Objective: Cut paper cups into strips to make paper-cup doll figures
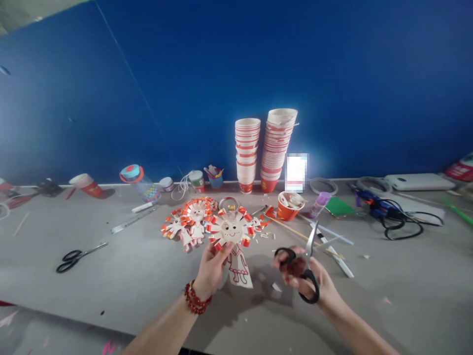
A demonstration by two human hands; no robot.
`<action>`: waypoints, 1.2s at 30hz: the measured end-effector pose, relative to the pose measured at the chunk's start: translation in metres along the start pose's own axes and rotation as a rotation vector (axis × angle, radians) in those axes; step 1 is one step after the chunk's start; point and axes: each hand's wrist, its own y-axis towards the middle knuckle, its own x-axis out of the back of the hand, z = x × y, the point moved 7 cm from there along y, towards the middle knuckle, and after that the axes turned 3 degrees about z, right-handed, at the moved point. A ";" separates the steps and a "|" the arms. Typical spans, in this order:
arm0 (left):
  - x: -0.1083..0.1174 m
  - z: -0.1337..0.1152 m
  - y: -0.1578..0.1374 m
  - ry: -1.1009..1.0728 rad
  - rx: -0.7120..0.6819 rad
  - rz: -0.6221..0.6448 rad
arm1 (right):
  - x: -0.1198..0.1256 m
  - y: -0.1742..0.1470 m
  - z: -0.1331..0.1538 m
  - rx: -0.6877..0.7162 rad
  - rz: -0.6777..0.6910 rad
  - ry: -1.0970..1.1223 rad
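Observation:
My left hand [214, 266] pinches a paper doll [232, 230] below its round, smiling face. Curled red and white strips ring the face, and a white body with a red-drawn dress hangs below. In my right hand [301, 276] is a pair of black-handled scissors [309, 251], blades apart and pointing up, to the right of the doll and apart from it. Behind my left hand lie several similar finished-looking paper dolls [196, 214]. Small white paper scraps [276, 286] lie between my hands.
Two tall stacks of paper cups [247, 153] stand against the blue wall. Nearby are a cup of scraps [290, 206], a purple-capped glue stick [320, 204], a white marker [338, 259] and a blue glue gun [384, 204]. Other scissors [79, 256] and a clear bottle [138, 182] are at left.

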 end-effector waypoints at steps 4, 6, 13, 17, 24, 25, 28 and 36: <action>-0.011 0.011 -0.003 0.043 -0.019 0.112 | -0.013 0.011 -0.003 -0.066 -0.192 0.081; -0.019 0.014 -0.005 0.070 -0.024 0.156 | -0.023 0.017 -0.002 -0.055 -0.210 0.152; -0.038 0.005 -0.014 0.187 -0.010 0.188 | -0.038 0.023 -0.001 0.012 -0.234 0.258; -0.050 0.000 -0.016 0.221 -0.042 0.204 | -0.035 0.021 0.004 0.050 -0.266 0.219; -0.057 0.016 -0.014 0.187 -0.061 0.196 | -0.020 0.019 0.003 0.102 -0.332 0.137; -0.056 0.020 -0.014 0.170 -0.058 0.194 | -0.019 0.019 0.001 0.096 -0.338 0.129; -0.051 0.030 -0.011 0.112 -0.015 0.163 | -0.015 0.019 -0.003 0.057 -0.367 0.109; -0.036 0.031 -0.006 0.081 0.051 0.052 | -0.003 0.021 0.000 0.004 -0.420 -0.060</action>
